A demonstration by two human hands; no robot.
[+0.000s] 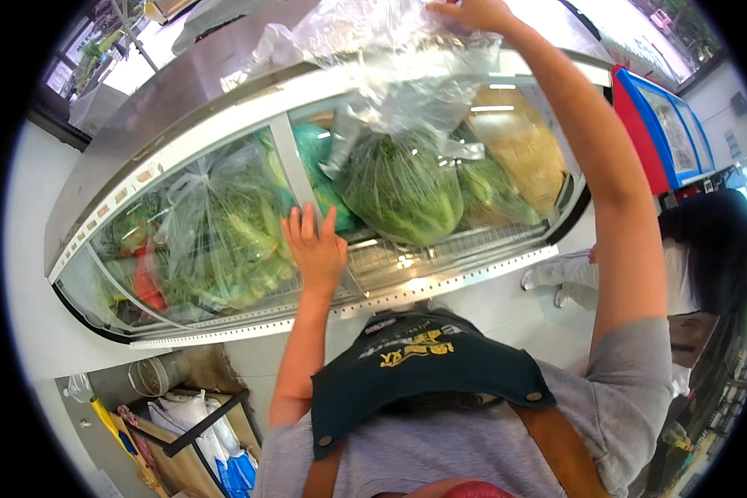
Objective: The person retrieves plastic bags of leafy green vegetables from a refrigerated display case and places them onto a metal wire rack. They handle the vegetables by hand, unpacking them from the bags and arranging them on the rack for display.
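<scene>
My left hand [316, 246] rests with fingers spread against the grey frame bar [292, 165] of a glass-fronted display cooler. High at the upper right, my right hand [476, 14] touches crumpled clear plastic bags [398, 31] on the cooler's top; whether its fingers grip them is unclear. Below them, a clear plastic bag of leafy greens [404, 193] shows in the right part of the cooler. A larger bag of leafy greens [224, 230] lies behind the left pane. Between the two bags is a green plastic bag [313, 149], partly hidden.
A red and blue chest freezer [650, 131] stands at the right, near a person [703, 249] in a dark top and light trousers. A perforated white rail [398, 299] edges the cooler's front. At the lower left are a black-framed rack [205, 423] and a yellow pole [106, 416].
</scene>
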